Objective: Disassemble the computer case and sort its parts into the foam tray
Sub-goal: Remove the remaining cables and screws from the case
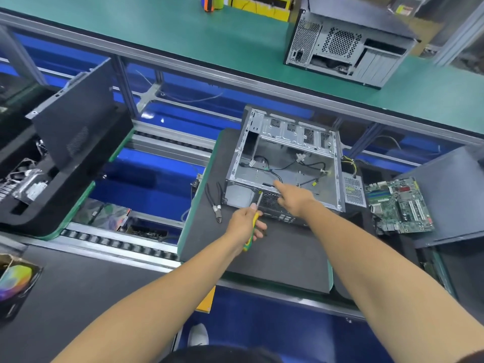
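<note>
- we hold the screwdriver (253,224) in our left hand (245,223), fingers wrapped round its yellow-green handle; the shaft runs up and away from the grip, tilted slightly right, and its tip sits at the near top edge of the computer case (285,158).
- the case lies just ahead of that grip, open side up on the dark mat (275,255), its long axis running left to right across us; loose cables (285,167) trail over its floor.
- our right hand (293,199) is the nearer one to the case: it rests on the near rim, just right of the screwdriver tip, forefinger stretched forward into the cavity. it grasps nothing we can see; whether the lower fingers curl over the rim is hidden.
- both forearms reach forward, converging on that near edge, the left wrist a little lower and nearer us than the right.
- we judge the coming move turns on the gap between tip and rim: the fastener, too small for us to make out, should lie right at the tip, so the left need only press and twist while the right steadies the shell.
- the foam tray (39,205) sits well off to the left of the left grip, parts already in it; a motherboard (399,205) lies to the right of the right hand, and cutters (216,204) just left of the tip.
</note>
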The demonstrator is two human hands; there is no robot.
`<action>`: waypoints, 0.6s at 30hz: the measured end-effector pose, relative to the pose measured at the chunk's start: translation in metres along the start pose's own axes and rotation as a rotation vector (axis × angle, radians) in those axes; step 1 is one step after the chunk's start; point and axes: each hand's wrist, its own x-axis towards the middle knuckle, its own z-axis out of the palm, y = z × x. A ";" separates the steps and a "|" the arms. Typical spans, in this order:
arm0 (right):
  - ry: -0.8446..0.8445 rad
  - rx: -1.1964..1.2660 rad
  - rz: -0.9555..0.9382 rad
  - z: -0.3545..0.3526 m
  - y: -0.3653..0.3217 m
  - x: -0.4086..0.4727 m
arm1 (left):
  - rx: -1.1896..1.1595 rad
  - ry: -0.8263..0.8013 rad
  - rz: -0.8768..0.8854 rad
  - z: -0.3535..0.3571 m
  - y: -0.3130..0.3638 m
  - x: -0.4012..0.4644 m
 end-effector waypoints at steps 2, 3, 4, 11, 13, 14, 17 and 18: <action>0.003 -0.001 0.003 0.000 0.000 0.000 | -0.010 -0.004 -0.009 0.000 0.004 0.000; 0.005 -0.001 0.004 0.000 -0.001 0.000 | -0.006 -0.008 -0.005 0.000 0.005 0.000; 0.007 -0.002 0.004 0.000 -0.001 0.000 | 0.002 -0.008 0.006 0.000 0.005 0.000; 0.007 -0.006 0.023 -0.001 -0.003 -0.002 | -0.115 0.054 0.039 0.000 -0.002 -0.003; 0.011 -0.006 0.025 -0.001 -0.004 -0.002 | -0.093 0.011 0.029 0.000 -0.001 -0.006; 0.010 -0.008 0.026 -0.001 -0.004 -0.002 | -0.076 -0.005 0.012 0.000 -0.001 -0.008; 0.008 -0.012 0.027 -0.001 -0.004 -0.003 | -0.086 -0.032 -0.042 -0.002 0.002 -0.008; 0.008 -0.011 0.027 -0.001 -0.004 -0.003 | -0.096 -0.033 -0.048 -0.002 0.004 -0.007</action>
